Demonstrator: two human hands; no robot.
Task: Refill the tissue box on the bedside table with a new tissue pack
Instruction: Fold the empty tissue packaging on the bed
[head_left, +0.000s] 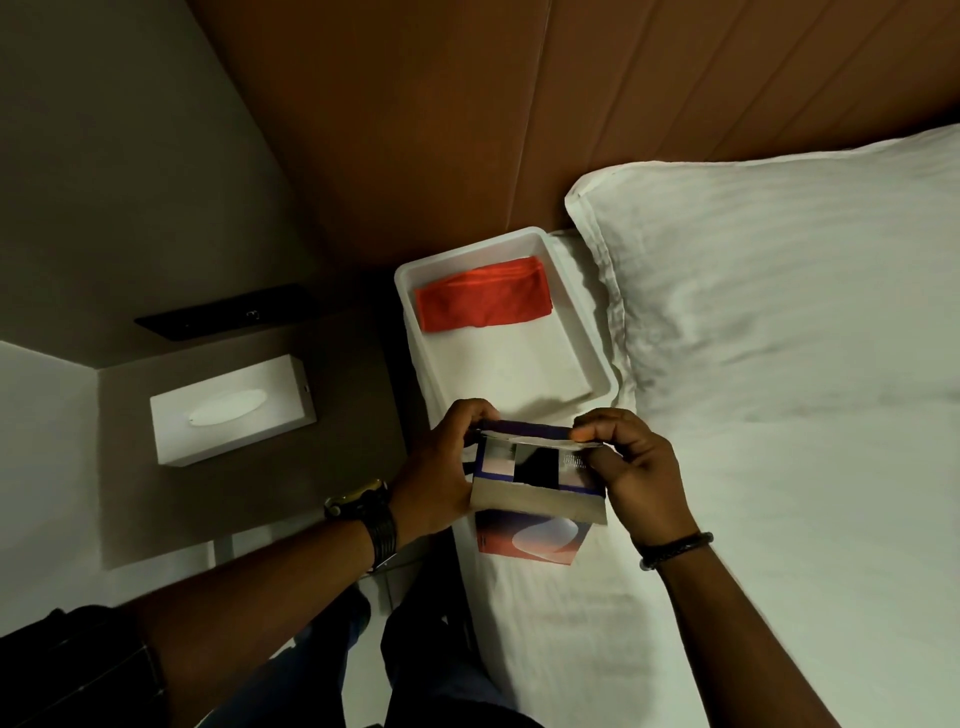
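I see both hands up over the edge of the bed (701, 545), working on the new tissue pack (537, 480), a purple and white carton with its end flap folded open. My left hand (441, 467) is clamped around the pack's left end, fingers curled over the top edge. My right hand (631, 462) pinches the opened top flap between thumb and fingertips at the pack's right end. Through the open end I see a dark interior; I cannot tell what lies inside it.

The white tissue box (234, 408) sits on the brown bench (249, 499) to the left, well apart from the pack, its oval slot facing up. Whether any tissue shows in that slot I cannot tell.

A white tray (592, 358) rests on the bed just beside the pillow (779, 291), against the brown headboard (467, 130). In the tray lies a folded red cloth (483, 301) at the far end, and a folded white cloth (519, 374) fills the near part. The pack is held just in front of the tray's near rim.
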